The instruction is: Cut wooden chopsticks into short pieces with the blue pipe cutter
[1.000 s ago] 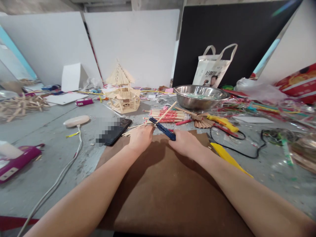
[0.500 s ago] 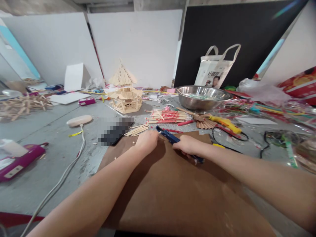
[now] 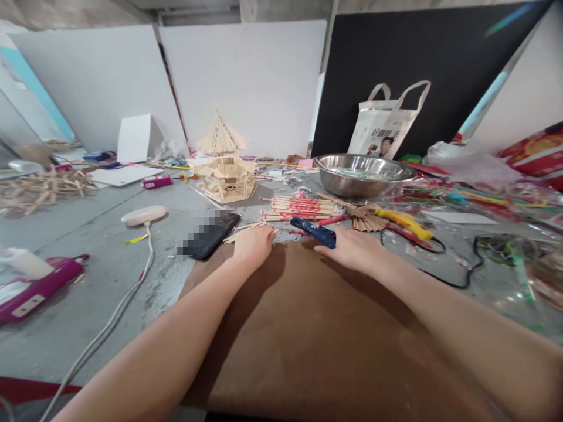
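Tool (image 3: 310,231), blue: clamped in right hand (image 3: 352,251), 12 o'clock edge of brown sheet (image 3: 308,328) | left hand (image 3: 254,245): pinching pale stick (image 3: 275,232), 9 o'clock of tool | hands apart | step, judged: stick cutting | next move calls for: aligning stick with tool

My right hand (image 3: 354,249) gripped a long, narrow, dark-blue hand tool (image 3: 313,231), which slanted away from me with its far end pointing forward and to the left, apart from my left hand (image 3: 255,243). From those left fingers jutted the short end of a slim, pale wooden stick (image 3: 275,232), otherwise hidden. Loose, thin, pale wooden sticks (image 3: 237,233) lay roughly side by side, just beyond that hand, partly covered by it.
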`<action>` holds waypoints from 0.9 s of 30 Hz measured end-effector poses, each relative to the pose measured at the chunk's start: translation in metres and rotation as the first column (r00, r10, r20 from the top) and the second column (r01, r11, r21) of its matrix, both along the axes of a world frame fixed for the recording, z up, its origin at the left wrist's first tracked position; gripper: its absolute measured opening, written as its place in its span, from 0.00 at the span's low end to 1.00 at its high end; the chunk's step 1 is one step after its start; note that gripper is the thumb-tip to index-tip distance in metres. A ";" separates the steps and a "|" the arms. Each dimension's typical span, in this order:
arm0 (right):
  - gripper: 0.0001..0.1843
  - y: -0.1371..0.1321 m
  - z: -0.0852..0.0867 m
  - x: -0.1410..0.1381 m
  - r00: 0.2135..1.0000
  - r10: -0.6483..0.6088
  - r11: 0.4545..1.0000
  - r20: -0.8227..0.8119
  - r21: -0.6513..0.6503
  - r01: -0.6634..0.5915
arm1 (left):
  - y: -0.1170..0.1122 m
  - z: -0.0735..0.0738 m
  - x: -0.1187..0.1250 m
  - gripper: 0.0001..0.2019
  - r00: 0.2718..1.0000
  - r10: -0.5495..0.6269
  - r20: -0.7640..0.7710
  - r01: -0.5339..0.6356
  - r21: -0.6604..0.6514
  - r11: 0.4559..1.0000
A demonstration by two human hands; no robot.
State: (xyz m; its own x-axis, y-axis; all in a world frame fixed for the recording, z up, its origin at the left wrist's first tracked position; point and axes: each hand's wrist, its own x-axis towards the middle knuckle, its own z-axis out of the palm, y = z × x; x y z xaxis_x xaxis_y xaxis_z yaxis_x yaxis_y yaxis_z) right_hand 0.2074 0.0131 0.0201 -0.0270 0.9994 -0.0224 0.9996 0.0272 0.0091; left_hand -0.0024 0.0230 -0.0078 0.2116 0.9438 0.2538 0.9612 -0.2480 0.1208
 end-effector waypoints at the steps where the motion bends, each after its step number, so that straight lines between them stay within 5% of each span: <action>1: 0.38 0.000 -0.005 0.002 0.999 -0.003 0.999 0.038 0.037 0.002 | 0.000 0.000 -0.001 0.17 1.000 -0.004 -0.001 0.004 0.016 1.000; 9: 0.35 -0.002 -0.041 0.006 0.986 0.053 0.960 0.156 0.264 -0.093 | 0.007 -0.003 -0.012 0.18 1.000 0.015 0.002 -0.015 0.040 0.999; 18: 0.28 -0.011 -0.039 0.003 0.967 0.115 0.914 0.227 0.357 -0.193 | 0.011 -0.005 -0.018 0.17 0.997 0.038 -0.074 -0.035 0.045 0.998; 27: 0.32 -0.008 -0.040 0.004 0.978 0.113 0.948 0.176 0.276 -0.159 | -0.002 0.000 0.000 0.17 0.994 -0.067 -0.088 0.077 0.118 0.990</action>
